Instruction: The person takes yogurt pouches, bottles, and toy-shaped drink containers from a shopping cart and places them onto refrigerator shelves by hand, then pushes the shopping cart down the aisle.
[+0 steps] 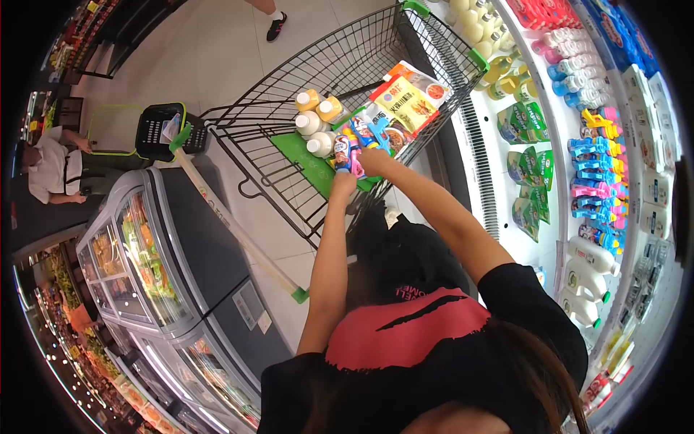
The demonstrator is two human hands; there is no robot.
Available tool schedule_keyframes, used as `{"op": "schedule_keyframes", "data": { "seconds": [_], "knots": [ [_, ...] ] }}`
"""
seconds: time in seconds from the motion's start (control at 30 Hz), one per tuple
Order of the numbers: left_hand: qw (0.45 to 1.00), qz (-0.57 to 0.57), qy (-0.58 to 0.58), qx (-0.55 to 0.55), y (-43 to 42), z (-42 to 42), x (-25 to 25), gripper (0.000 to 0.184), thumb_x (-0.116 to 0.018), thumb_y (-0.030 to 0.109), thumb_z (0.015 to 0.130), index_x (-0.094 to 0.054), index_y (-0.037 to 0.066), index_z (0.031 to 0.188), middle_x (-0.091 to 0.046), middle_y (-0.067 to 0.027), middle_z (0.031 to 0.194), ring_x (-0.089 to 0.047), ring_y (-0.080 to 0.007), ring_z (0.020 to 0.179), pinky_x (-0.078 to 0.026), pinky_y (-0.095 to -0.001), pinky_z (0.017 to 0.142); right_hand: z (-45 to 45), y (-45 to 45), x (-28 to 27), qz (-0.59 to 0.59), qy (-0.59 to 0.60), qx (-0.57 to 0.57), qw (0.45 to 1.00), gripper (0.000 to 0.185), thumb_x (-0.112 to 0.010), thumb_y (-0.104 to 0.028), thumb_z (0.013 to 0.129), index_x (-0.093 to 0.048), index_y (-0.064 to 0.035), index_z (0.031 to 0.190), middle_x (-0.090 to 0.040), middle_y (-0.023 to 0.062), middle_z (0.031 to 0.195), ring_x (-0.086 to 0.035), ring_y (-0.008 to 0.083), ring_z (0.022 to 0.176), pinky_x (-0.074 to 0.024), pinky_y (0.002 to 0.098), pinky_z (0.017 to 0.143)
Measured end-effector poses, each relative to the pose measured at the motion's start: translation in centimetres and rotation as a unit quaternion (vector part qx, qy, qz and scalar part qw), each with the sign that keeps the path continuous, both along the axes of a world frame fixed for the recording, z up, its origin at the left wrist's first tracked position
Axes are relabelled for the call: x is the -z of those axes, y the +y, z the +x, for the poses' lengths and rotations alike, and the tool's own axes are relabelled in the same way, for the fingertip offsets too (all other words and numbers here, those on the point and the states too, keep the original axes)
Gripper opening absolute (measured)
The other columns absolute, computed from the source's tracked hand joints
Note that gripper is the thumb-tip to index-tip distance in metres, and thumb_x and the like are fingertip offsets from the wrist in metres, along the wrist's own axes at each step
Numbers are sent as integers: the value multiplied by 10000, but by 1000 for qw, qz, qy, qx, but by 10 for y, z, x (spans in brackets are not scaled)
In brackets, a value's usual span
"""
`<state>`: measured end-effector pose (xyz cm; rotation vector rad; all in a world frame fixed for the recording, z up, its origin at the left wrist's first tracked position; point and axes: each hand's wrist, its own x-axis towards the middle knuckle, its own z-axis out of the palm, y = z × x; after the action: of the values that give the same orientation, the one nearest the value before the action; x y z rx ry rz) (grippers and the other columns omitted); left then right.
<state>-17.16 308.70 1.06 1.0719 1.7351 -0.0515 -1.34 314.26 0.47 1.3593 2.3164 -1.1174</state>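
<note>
Over the near side of a black wire shopping cart (pixel 282 76), both of my hands are close together. My left hand (pixel 343 185) is closed around the lower end of a pack with a pink top piece (pixel 344 153). Just right of it, my right hand (pixel 374 162) closes on a similar pack with a blue toy-like piece (pixel 376 133). The fingers are partly hidden. In the cart beside them stand several white bottles (pixel 309 123), and bottles with orange-yellow tops (pixel 330 110). A yellow and red food packet (pixel 406 105) lies to the right, partly over other packets.
A refrigerated shelf on the right holds green bags (pixel 529 166), white jugs (pixel 582 282) and more packs with blue and pink pieces (pixel 596 184). At left are a glass display case (pixel 148 246), a black basket (pixel 160 130) and a person in a white shirt (pixel 54 166). Another person's shoe (pixel 276 27) shows beyond.
</note>
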Motion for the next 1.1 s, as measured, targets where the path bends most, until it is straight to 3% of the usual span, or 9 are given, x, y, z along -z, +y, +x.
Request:
{"op": "schedule_keyframes", "data": {
  "seconds": [0.07, 0.1, 0.17, 0.27, 0.4, 0.57, 0.83, 1.0, 1.1],
  "knots": [
    [890, -148, -186, -389, -1, 0, 32, 251, -537, 60, 845, -548, 45, 1095, -583, -147, 1037, -623, -321, 906, -510, -485, 783, -13, 3, 15, -8, -5, -29, 1000, 340, -610, -183, 847, -637, -40, 1155, -634, 183, 1180, -638, 352, 1083, -538, 468, 873],
    [889, -147, -187, -391, 0, 3, 35, 251, -537, 60, 845, -548, 45, 1095, -583, -147, 1037, -623, -321, 906, -510, -485, 783, -19, -2, 33, 9, 0, 4, 1000, 388, -616, -190, 846, -599, -16, 1193, -624, 194, 1194, -634, 353, 1089, -542, 458, 868],
    [742, -202, -296, -566, -3, 4, 43, 358, -565, 66, 826, -473, 52, 1172, -559, -142, 1108, -601, -316, 995, -494, -492, 870, -31, -12, 65, 30, -20, 70, 997, 479, -626, -199, 849, -516, 32, 1253, -604, 201, 1208, -642, 350, 1068, -548, 455, 852],
    [797, -194, -212, -531, -6, 5, 48, 456, -575, 48, 823, -414, 80, 1249, -515, -166, 1207, -570, -355, 1057, -449, -542, 950, -30, -12, 81, -39, -10, 122, 992, 677, -734, -178, 768, -435, 14, 1345, -506, 246, 1349, -590, 406, 1139, -526, 469, 903],
    [760, -219, -260, -554, -5, -3, 60, 437, -586, 64, 838, -445, 87, 1251, -470, -164, 1285, -500, -377, 1147, -363, -585, 1044, -36, -2, 87, -24, -47, 95, 994, 497, -652, -122, 832, -496, -20, 1292, -536, 187, 1300, -657, 364, 1037, -562, 434, 821],
    [764, -214, -205, -573, 5, 7, 32, 482, -589, 76, 841, -444, 96, 1301, -458, -147, 1318, -470, -352, 1203, -342, -555, 1070, -20, 17, 78, 64, -32, 28, 997, 140, -599, -108, 847, -703, -38, 909, -652, 176, 1074, -697, 326, 923, -576, 429, 723],
    [796, -18, -237, -556, 11, 11, -65, 488, -560, 116, 865, -460, 101, 1342, -474, -120, 1320, -436, -322, 1220, -364, -495, 1028, 7, 35, -2, 61, 0, -8, 998, 170, -636, -121, 815, -681, 11, 914, -661, 229, 1001, -688, 349, 873, -565, 446, 735],
    [847, 104, -223, -471, -6, 32, -143, 485, -598, 120, 907, -459, 52, 1366, -508, -116, 1297, -486, -249, 1187, -394, -404, 991, 41, 21, -49, 125, 231, 203, 943, 233, -656, -218, 864, -660, 12, 903, -661, 237, 900, -664, 401, 782, -521, 450, 697],
    [840, 129, -304, -431, -2, 62, -155, 390, -614, 167, 945, -515, 15, 1291, -570, -102, 1243, -541, -209, 1135, -422, -386, 982, 65, 10, -111, -17, 324, 344, 881, 264, -663, -250, 919, -576, -11, 989, -656, 131, 814, -641, 241, 649, -499, 349, 606]
  ]
}}
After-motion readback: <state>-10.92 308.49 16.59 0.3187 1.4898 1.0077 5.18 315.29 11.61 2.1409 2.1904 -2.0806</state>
